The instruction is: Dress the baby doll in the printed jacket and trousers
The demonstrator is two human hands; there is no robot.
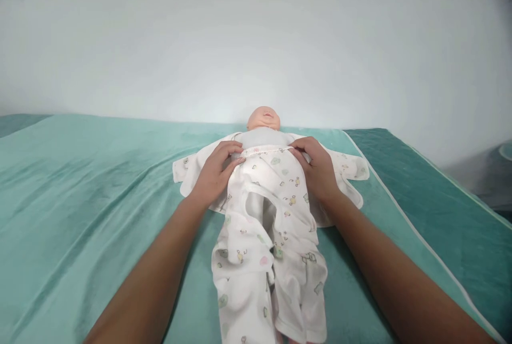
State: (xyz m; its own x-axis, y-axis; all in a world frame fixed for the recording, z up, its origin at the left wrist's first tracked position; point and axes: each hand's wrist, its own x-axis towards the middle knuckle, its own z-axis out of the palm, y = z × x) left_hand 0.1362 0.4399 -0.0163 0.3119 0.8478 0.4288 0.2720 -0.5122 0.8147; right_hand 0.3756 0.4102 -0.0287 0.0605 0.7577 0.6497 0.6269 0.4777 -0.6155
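Note:
A baby doll (264, 118) lies on its back, head at the far end and legs toward me. Printed white baby pants (276, 173) cover its legs and belly, with an opening at the crotch. Beneath the doll a matching baby shirt (356, 168) is spread out, its sleeves pointing to both sides. My left hand (218, 168) pinches the left end of the pants' waistband between thumb and fingers. At the waistband's right end, my right hand (316, 165) grips the fabric the same way. The doll's feet are mostly hidden by the pant legs.
A teal sheet (100, 216) with soft folds lies under everything. A darker teal cloth (432, 194) with a pale edge shows at the right. Behind the doll's head stands a white wall (256, 50). A dim object (506, 151) sits at the far right edge.

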